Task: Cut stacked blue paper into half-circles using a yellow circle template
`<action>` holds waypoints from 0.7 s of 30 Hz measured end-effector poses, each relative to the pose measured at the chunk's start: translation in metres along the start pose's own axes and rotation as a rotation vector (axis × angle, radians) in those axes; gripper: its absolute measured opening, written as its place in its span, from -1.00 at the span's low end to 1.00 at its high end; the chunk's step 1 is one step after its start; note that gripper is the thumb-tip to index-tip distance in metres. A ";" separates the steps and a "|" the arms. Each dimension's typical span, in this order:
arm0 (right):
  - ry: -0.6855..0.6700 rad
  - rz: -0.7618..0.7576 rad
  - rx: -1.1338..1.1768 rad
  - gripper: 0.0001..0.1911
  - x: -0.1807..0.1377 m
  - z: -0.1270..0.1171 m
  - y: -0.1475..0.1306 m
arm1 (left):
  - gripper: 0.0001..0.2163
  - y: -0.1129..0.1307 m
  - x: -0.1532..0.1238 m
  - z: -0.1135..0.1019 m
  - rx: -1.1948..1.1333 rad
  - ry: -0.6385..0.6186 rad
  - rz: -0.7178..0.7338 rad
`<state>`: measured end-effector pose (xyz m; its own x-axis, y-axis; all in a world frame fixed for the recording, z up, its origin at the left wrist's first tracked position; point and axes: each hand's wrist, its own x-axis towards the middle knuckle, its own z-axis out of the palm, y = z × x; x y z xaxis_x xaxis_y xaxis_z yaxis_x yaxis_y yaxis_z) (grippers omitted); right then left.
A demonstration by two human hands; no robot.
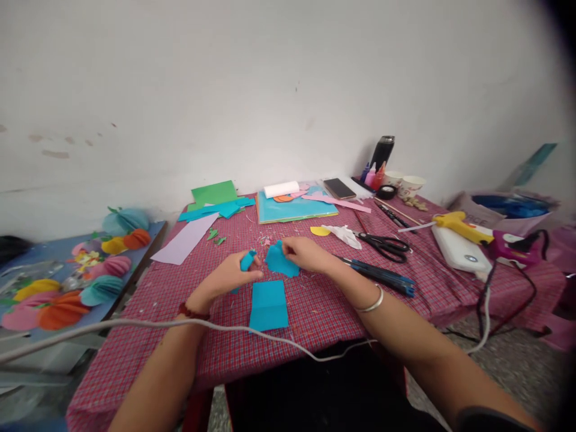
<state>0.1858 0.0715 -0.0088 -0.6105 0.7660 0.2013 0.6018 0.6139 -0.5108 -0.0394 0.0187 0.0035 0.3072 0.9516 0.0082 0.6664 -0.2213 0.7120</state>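
My left hand (231, 273) is curled round a small blue paper piece (247, 260), which sticks up between thumb and fingers. My right hand (306, 253) has its fingers pinched at the edge of a blue paper cutout (279, 261) with a wavy outline. Just below both hands, a creased blue paper square (269, 306) lies on the checked tablecloth (310, 327). Small paper scraps are scattered around the hands. A pair of blue-handled long tools (382, 277) rests beside my right forearm, and black-handled scissors (384, 246) lie beyond it.
A white cable (216, 326) crosses in front of my forearms. Coloured sheets (288, 211) and a phone (339, 188) lie at the back. A yellow and purple glue gun (463, 228) rests on a white power bank (463, 252) at right. Paper ornaments (63, 311) fill the left table.
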 end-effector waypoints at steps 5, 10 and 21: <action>-0.074 -0.007 -0.348 -0.87 0.000 0.009 0.003 | -0.40 -0.006 -0.008 0.005 0.409 -0.238 0.051; -0.046 -0.009 -0.406 -0.85 -0.001 0.011 0.003 | -0.61 -0.013 -0.008 0.018 0.313 -0.160 0.171; 0.182 -0.114 0.514 -0.71 -0.007 0.002 -0.025 | -0.72 0.007 -0.007 -0.003 -0.620 0.318 -0.093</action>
<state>0.1743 0.0508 0.0009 -0.5308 0.7488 0.3970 0.1811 0.5578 -0.8100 -0.0388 0.0116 0.0100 -0.0090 0.9978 0.0653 0.1409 -0.0634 0.9880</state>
